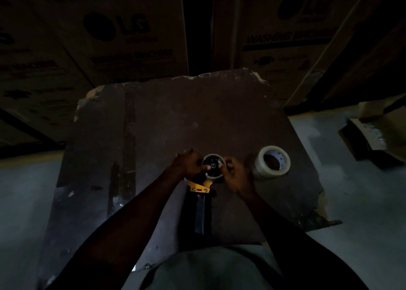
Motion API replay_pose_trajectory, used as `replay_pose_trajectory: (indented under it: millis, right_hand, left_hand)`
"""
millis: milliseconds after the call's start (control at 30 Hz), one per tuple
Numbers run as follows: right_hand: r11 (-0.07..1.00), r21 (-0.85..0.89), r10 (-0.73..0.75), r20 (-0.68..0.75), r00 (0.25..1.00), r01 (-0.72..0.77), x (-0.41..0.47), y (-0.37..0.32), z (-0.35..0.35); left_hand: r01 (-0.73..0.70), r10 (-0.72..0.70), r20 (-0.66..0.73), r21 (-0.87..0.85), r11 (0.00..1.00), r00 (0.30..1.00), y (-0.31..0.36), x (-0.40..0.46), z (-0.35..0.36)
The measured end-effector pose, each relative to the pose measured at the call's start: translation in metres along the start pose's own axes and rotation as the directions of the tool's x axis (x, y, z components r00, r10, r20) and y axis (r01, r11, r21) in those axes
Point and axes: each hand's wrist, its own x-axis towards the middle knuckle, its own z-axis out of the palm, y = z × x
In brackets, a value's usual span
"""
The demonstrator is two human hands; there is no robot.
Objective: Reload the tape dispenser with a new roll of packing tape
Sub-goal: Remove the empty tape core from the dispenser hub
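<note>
Both hands, left hand (190, 164) and right hand (235, 175), grip the spent core (213, 165) on the dispenser (201, 189); next, probably pull it off, then fetch the new roll (272, 160), frame right.

Both forearms are bare, with no sleeve visible down to the wrists. The left hand (190, 164) and right hand (234, 172) wear no gloves. A light grey ribbed garment (211, 270) covers the torso.
</note>
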Motion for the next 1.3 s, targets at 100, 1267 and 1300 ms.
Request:
replay_pose_trajectory:
  millis: [100,1267,1300]
  right_hand:
    - [0.995,0.054,0.077,0.011,0.997,-0.078,0.001,0.005,0.002]
    - [0.88,0.314,0.357,0.059,0.932,-0.357,0.007,-0.02,-0.005]
    - [0.856,0.336,0.388,0.086,0.918,-0.393,0.007,-0.022,-0.008]
  left_hand:
    - [-0.036,0.039,0.065,-0.048,0.998,0.997,0.003,0.005,-0.014]
    - [0.033,0.024,0.149,-0.368,0.929,0.988,0.004,0.013,-0.019]
    - [0.041,0.023,0.154,-0.396,0.917,0.988,0.006,0.012,-0.02]
